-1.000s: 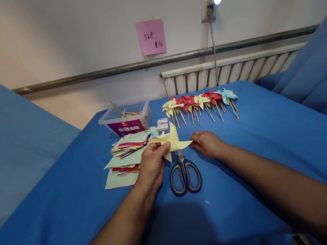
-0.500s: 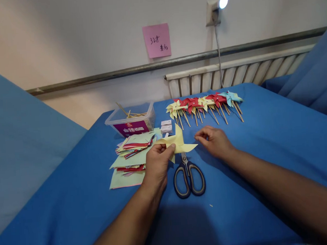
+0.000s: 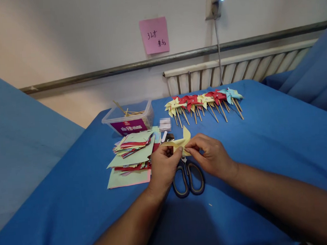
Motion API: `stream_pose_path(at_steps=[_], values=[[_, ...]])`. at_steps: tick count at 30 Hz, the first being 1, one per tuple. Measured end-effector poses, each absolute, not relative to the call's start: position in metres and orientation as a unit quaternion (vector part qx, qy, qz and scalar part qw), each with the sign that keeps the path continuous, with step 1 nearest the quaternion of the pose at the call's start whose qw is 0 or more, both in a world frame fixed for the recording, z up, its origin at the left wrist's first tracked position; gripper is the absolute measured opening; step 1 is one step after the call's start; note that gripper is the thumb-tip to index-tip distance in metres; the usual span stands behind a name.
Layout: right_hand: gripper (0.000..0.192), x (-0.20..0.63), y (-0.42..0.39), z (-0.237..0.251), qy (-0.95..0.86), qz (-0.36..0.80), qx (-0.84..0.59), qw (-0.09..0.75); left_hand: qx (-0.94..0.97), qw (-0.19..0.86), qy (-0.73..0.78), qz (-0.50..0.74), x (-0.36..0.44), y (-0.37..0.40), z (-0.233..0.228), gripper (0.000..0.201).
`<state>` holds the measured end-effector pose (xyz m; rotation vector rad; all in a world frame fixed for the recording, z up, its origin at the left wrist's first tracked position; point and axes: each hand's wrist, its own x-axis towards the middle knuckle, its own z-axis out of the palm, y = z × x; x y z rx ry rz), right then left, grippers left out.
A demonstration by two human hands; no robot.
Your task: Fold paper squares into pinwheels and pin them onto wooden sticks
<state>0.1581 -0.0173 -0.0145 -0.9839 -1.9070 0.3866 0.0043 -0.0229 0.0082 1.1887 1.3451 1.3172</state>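
Both hands are meeting over the middle of the surface point(image 3: 263, 131): the left hand point(image 3: 164, 167) and right hand point(image 3: 211, 155) are pinching a yellow paper point(image 3: 181, 141) between their fingers point(image 3: 179, 151), just above the scissors point(image 3: 187, 176). A paper stack point(image 3: 132, 154) is lying just left of the left hand. A tub point(image 3: 128, 119) of sticks is sitting near the far left corner, and pinwheels point(image 3: 203, 99) are lying in a row along the far edge.
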Motion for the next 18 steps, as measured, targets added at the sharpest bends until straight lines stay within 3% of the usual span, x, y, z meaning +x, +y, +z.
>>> stream_pose_path(at_steps=[18], values=[[0.008,0.1594,-0.0167,-0.0155,-0.750,0.169,-0.416,0.485,0.453,0.488,0.530,0.525,0.0035,-0.0233,0.0083,0.021]])
